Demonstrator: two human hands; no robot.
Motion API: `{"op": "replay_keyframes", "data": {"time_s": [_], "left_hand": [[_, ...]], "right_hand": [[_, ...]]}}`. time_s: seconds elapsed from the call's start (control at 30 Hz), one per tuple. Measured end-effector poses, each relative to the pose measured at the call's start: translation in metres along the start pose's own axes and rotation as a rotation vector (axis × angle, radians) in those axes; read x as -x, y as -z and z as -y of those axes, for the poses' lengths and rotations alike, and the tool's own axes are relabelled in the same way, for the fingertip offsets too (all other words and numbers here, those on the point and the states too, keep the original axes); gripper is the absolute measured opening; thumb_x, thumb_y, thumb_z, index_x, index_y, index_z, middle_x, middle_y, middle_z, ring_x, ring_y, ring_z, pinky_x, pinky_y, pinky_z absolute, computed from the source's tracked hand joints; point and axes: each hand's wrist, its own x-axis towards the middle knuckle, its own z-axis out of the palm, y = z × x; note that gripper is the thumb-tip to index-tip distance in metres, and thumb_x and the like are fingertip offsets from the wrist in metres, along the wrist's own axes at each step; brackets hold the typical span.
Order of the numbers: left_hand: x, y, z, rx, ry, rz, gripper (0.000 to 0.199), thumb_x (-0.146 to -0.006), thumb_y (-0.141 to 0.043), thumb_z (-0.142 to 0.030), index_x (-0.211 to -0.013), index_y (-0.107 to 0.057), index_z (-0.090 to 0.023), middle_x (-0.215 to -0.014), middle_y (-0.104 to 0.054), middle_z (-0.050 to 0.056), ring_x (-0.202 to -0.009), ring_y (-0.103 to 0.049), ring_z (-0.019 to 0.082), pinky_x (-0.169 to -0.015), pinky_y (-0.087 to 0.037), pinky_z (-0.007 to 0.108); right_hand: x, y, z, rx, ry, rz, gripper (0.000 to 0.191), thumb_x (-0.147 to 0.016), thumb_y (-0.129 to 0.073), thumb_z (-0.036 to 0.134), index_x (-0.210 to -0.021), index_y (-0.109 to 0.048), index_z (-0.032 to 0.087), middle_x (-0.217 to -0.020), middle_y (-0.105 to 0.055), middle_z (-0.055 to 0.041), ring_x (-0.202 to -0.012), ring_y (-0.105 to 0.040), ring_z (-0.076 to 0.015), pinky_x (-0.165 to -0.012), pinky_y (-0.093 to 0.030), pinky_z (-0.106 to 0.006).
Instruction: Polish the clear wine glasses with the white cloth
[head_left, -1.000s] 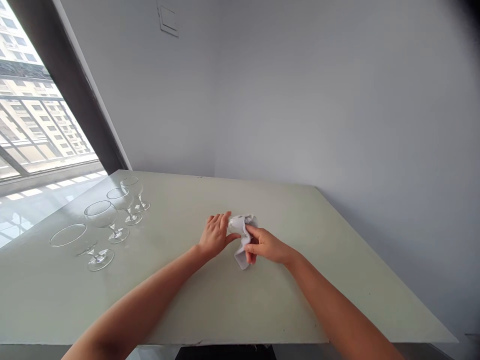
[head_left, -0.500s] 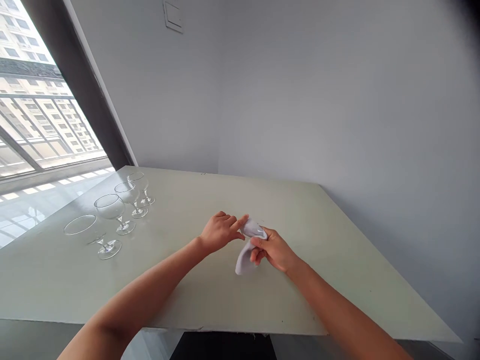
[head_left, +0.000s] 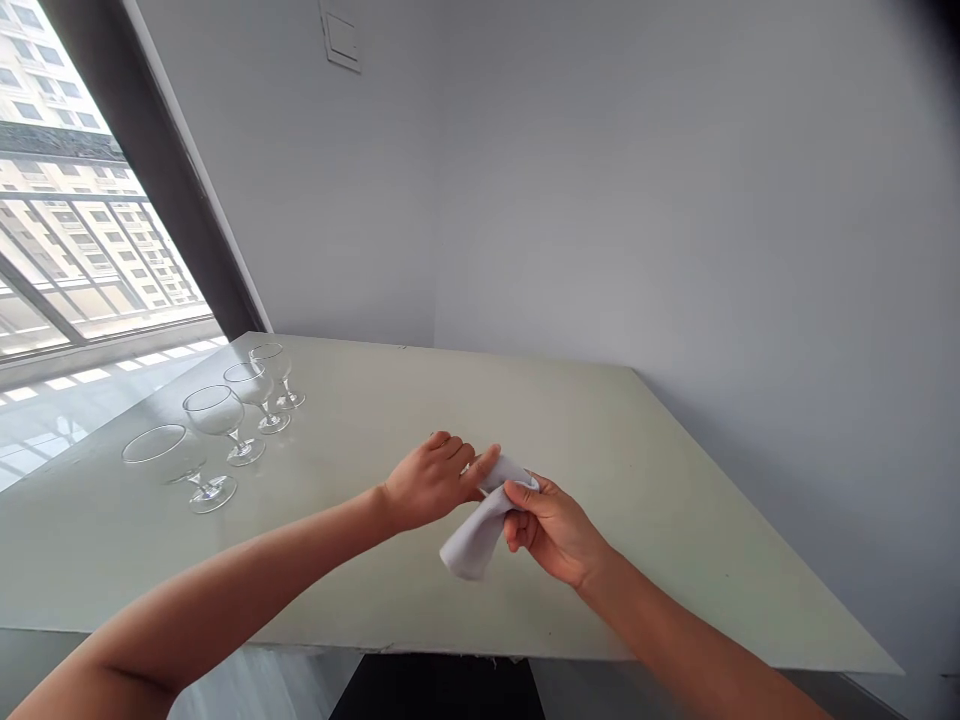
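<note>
My right hand [head_left: 553, 522] is closed on a white cloth [head_left: 474, 543], pinched between thumb and fingers. One end of the cloth hangs below the fingers, towards the near left. My left hand [head_left: 433, 482] is closed at the cloth's upper part, its index finger stretched along it and its thumb below. What looks like a clear drinking glass [head_left: 531, 474] is between the hands, mostly covered by cloth and fingers; its shape is hard to make out. Both hands are over the middle of the table.
Several clear stemmed glasses [head_left: 214, 410] stand upright in a row on the left of the pale table [head_left: 360, 590]. Its near edge runs below my forearms. Grey walls [head_left: 675, 200] rise behind and on the right, and a window [head_left: 82, 220] is at the far left.
Both hands have shifted slightly down in the picture. The cloth's loose end has swung to the left and nearer to me. The view has moved slightly; the row of glasses stands as before.
</note>
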Motion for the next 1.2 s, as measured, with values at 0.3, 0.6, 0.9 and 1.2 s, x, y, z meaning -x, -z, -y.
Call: {"op": "replay_keyframes", "data": {"time_s": [0.3,0.6,0.9,1.2], "left_hand": [[-0.013,0.027,0.018,0.455,0.059,0.485,0.034,-0.088,-0.034,-0.045,-0.108,-0.055,-0.028,-0.077,-0.064,0.001,-0.067,-0.058,0.014,-0.065,-0.042,0.026],[-0.003,0.001,0.015,0.02,-0.12,0.118,0.046,-0.086,-0.036,-0.048,-0.118,-0.045,-0.016,-0.064,-0.057,0.002,-0.06,-0.054,0.016,-0.062,-0.039,0.03],[-0.005,0.007,0.002,0.03,-0.014,0.064,0.037,-0.088,-0.039,-0.031,-0.124,-0.043,-0.021,-0.094,-0.062,0.007,-0.088,-0.057,0.019,-0.088,-0.036,0.038],[-0.007,0.019,0.014,0.333,0.028,0.269,0.041,-0.086,-0.036,-0.048,-0.115,-0.05,-0.022,-0.065,-0.06,0.0,-0.058,-0.054,0.012,-0.062,-0.038,0.025]], "right_hand": [[0.0,0.014,-0.014,0.466,0.154,0.156,0.021,-0.076,-0.057,0.038,-0.081,-0.064,0.018,-0.069,-0.064,-0.0018,-0.063,-0.062,-0.0165,-0.062,-0.048,-0.03],[-0.004,0.005,-0.026,0.065,0.085,0.099,0.03,-0.073,-0.063,0.04,-0.09,-0.056,0.016,-0.058,-0.062,0.0003,-0.05,-0.06,-0.0141,-0.049,-0.047,-0.025],[-0.008,0.016,-0.022,0.047,0.102,0.027,0.026,-0.07,-0.066,0.039,-0.078,-0.059,0.015,-0.057,-0.062,-0.0007,-0.047,-0.059,-0.0133,-0.045,-0.046,-0.024],[0.015,0.004,-0.012,0.484,0.274,0.082,0.016,-0.078,-0.058,0.034,-0.083,-0.063,0.019,-0.06,-0.062,0.0,-0.056,-0.059,-0.0142,-0.057,-0.046,-0.027]]}}
